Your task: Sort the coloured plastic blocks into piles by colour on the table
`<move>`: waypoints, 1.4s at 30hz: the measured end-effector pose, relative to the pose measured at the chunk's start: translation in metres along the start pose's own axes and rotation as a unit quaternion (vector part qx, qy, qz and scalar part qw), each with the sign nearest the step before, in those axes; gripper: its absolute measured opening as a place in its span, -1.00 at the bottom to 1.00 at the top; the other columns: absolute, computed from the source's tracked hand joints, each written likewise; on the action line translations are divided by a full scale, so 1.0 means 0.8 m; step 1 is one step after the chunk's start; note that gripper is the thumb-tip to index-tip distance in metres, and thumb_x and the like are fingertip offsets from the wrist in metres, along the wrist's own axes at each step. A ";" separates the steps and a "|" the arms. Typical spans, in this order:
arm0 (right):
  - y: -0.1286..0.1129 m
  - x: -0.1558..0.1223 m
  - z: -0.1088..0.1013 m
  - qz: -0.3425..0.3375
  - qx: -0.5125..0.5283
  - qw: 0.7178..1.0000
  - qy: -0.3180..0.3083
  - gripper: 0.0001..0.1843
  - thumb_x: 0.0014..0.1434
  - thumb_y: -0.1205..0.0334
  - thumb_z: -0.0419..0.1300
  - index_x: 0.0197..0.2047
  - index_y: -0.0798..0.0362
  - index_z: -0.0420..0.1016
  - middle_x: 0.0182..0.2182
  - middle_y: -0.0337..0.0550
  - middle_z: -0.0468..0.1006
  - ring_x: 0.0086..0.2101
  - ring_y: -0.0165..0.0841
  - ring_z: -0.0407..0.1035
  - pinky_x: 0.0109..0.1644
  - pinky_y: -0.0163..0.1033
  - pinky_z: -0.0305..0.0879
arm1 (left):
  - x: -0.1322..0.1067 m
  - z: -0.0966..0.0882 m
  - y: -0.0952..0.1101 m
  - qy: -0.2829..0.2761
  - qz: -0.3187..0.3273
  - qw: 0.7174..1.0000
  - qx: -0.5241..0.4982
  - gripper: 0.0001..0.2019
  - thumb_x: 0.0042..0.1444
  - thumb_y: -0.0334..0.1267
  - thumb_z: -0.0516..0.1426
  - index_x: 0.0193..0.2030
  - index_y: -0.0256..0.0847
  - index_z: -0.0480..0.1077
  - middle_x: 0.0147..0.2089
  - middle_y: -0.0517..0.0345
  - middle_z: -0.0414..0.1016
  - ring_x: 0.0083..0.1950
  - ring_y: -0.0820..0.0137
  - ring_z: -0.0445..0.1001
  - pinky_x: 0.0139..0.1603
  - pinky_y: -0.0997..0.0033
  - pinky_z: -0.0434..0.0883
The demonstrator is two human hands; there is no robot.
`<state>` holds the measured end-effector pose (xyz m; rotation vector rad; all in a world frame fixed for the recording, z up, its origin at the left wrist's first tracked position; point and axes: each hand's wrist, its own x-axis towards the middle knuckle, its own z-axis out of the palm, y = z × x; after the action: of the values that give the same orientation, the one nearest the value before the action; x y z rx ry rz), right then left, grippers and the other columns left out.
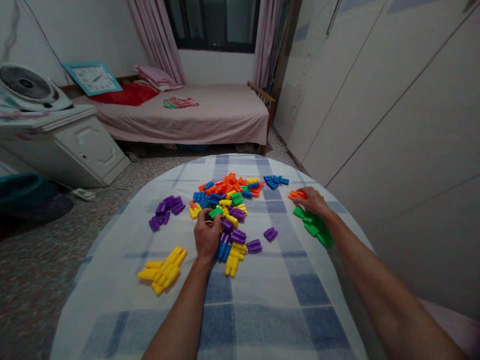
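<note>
Dozens of mixed blocks (229, 199) crowding left hand (207, 235), pinched shut on green block (216, 212); right hand (312, 200) covering orange blocks (296, 194), grip hidden.

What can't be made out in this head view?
- Left hand: its knuckles hide whether the fingers grip the green piece or only touch it.
- Right hand: the palm covers the orange pieces; grip unclear.
- Green pile: partly behind the right forearm.
- Tablecloth: near edge cut off by the frame bottom.
</note>
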<state>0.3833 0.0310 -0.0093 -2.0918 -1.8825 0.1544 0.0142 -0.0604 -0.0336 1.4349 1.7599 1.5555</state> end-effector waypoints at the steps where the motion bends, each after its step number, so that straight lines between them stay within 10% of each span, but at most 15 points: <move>1: 0.006 -0.001 0.001 0.000 -0.002 1.000 -0.017 -0.52 0.09 -0.04 0.21 0.01 0.05 0.49 -0.01 -0.01 0.50 -0.04 -0.16 0.38 -0.03 -0.15 0.31 | 0.000 0.000 0.000 0.001 0.001 1.000 0.002 -0.72 0.09 -0.08 0.14 -0.12 -0.19 0.35 -0.20 0.13 0.49 -0.37 0.45 0.46 -0.29 0.45 0.43; 16: 0.005 -0.131 -0.010 0.076 -0.028 0.995 0.059 -0.37 0.21 -0.24 -0.01 0.21 -0.09 0.36 0.08 0.01 0.39 0.02 -0.09 0.31 0.01 -0.01 0.27 | 0.001 0.001 -0.003 0.007 0.009 1.000 0.010 -0.72 0.10 -0.09 0.13 -0.10 -0.19 0.35 -0.19 0.11 0.48 -0.32 0.42 0.47 -0.28 0.44 0.44; 29: -0.021 -0.119 -0.003 -0.118 -0.125 0.985 0.015 -0.47 0.22 -0.06 0.10 0.23 -0.12 0.32 0.20 -0.02 0.30 0.13 -0.08 0.19 0.12 0.06 0.15 | 0.001 0.000 0.000 0.001 0.010 1.000 0.018 -0.71 0.10 -0.09 0.13 -0.11 -0.20 0.35 -0.22 0.09 0.49 -0.31 0.40 0.47 -0.27 0.42 0.44; 42: 0.006 -0.174 -0.020 -0.052 -0.115 0.990 0.058 -0.51 0.31 -0.05 -0.04 0.20 -0.06 0.36 0.20 0.03 0.30 0.16 -0.09 0.19 0.12 0.07 0.23 | 0.002 0.001 -0.003 0.008 0.018 1.000 0.012 -0.74 0.08 -0.13 0.13 -0.13 -0.19 0.34 -0.22 0.12 0.48 -0.29 0.41 0.47 -0.27 0.45 0.42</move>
<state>0.3752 -0.1089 -0.0144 -2.0880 -2.0140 -0.2152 0.0134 -0.0586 -0.0353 1.4761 1.7768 1.5733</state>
